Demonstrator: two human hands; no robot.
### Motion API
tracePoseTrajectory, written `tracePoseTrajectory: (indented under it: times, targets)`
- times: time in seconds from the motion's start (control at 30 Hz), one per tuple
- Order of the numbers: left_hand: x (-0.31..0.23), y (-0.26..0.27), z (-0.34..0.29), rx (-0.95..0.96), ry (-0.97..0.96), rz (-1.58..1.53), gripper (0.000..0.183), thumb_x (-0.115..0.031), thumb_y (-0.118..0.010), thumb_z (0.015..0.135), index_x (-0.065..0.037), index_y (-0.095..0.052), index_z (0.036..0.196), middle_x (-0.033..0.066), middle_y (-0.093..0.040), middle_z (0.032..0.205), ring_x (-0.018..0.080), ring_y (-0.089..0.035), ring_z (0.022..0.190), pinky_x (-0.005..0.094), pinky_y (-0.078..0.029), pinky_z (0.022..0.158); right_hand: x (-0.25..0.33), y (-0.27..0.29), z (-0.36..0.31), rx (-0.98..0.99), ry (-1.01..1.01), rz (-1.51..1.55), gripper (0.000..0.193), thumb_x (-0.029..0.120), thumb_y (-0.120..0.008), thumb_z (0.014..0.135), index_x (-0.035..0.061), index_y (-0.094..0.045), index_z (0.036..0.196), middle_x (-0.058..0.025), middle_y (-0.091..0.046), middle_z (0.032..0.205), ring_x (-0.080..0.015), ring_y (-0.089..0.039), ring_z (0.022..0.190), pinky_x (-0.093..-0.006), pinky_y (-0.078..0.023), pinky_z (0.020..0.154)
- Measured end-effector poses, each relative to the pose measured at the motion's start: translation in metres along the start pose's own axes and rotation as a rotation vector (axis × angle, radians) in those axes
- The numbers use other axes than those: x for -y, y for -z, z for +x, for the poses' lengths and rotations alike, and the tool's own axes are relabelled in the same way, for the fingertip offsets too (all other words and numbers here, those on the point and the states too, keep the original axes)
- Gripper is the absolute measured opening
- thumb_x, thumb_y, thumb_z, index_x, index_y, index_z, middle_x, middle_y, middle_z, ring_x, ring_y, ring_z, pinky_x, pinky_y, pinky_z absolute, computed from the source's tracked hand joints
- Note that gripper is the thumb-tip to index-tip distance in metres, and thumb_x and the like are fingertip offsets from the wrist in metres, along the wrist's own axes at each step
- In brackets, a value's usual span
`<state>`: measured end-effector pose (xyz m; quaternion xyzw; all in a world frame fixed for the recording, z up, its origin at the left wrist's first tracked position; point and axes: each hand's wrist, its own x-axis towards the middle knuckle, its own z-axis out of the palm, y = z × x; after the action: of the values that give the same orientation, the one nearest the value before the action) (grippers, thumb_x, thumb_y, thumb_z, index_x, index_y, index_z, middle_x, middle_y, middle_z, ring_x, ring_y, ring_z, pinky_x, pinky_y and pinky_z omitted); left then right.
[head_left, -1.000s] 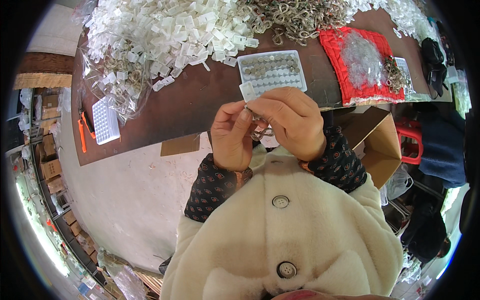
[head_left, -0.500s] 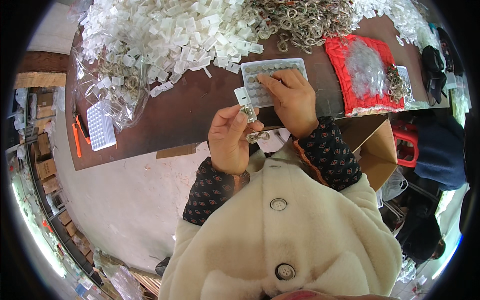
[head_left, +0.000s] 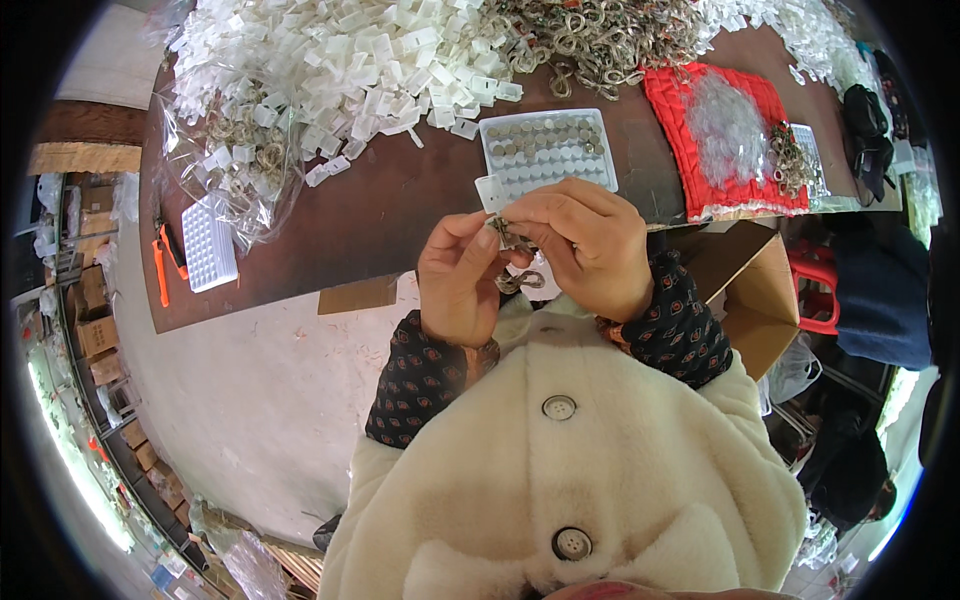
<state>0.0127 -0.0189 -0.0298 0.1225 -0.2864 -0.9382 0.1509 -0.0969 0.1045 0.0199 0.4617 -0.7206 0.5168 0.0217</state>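
Observation:
In my left hand (head_left: 460, 283) is a small white plastic case (head_left: 489, 193), pinched between thumb and fingers with its flat lid flipped up. Below the case dangles a looped bundle of thin wire (head_left: 521, 280). My right hand (head_left: 592, 245) is closed, its thumb and fingertips pressed together against the case; whatever they pinch is hidden. Just beyond both hands lies a pale dimpled tray (head_left: 562, 168) on the table. Round silver button cells (head_left: 540, 134) fill its far rows, and the nearer dimples showing are bare.
White plastic cases (head_left: 330, 70) are heaped on the brown table (head_left: 330, 225), beside coiled wires (head_left: 600, 35). A red cloth (head_left: 670, 120) bears clear plastic bits. Orange-handled pliers (head_left: 162, 265) and another dimpled tray (head_left: 208, 245) lie left. A cardboard box (head_left: 765, 290) stands right.
My right hand has drawn back from the tray toward me and now meets the case at my left hand. More of the tray shows. My left hand stays nearly in place.

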Motion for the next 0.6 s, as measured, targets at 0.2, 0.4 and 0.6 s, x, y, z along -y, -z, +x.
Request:
tracePoseTrajectory:
  times: [0.2,0.4,0.6]
  targets:
    - [0.001,-0.005,-0.010,-0.120,0.025,-0.049,0.016,-0.013,-0.057,0.099,-0.003,-0.060,0.111,0.0095,-0.067,0.100,0.0174,-0.064,0.083,0.0336,-0.054,0.079,0.011,0.004,-0.007,-0.004,0.214,-0.071,0.027,0.001,-0.072,0.077,0.0002,-0.068,0.104,-0.0131,-0.066,0.093,-0.0290,-0.065,0.078,-0.0354,-0.053,0.064]
    - [0.004,-0.012,-0.013,0.075,0.100,-0.093,0.016,-0.017,-0.058,0.098,-0.004,-0.060,0.106,0.0095,-0.067,0.100,0.0171,-0.060,0.077,0.0345,-0.052,0.077,0.014,0.005,-0.009,-0.025,-0.672,0.731,0.030,0.011,-0.067,0.093,-0.0054,-0.062,0.118,-0.0087,-0.068,0.094,-0.0095,-0.062,0.077,-0.0253,-0.053,0.067]
    - [0.004,-0.016,-0.018,0.084,0.183,-0.078,0.015,-0.023,-0.061,0.096,-0.009,-0.060,0.102,0.0069,-0.062,0.089,0.0165,-0.058,0.079,0.0377,-0.049,0.077,0.015,0.009,-0.018,-0.023,-0.606,0.848,0.017,0.001,-0.065,0.092,-0.0047,-0.065,0.108,-0.0096,-0.067,0.096,-0.0120,-0.066,0.079,-0.0256,-0.055,0.070]
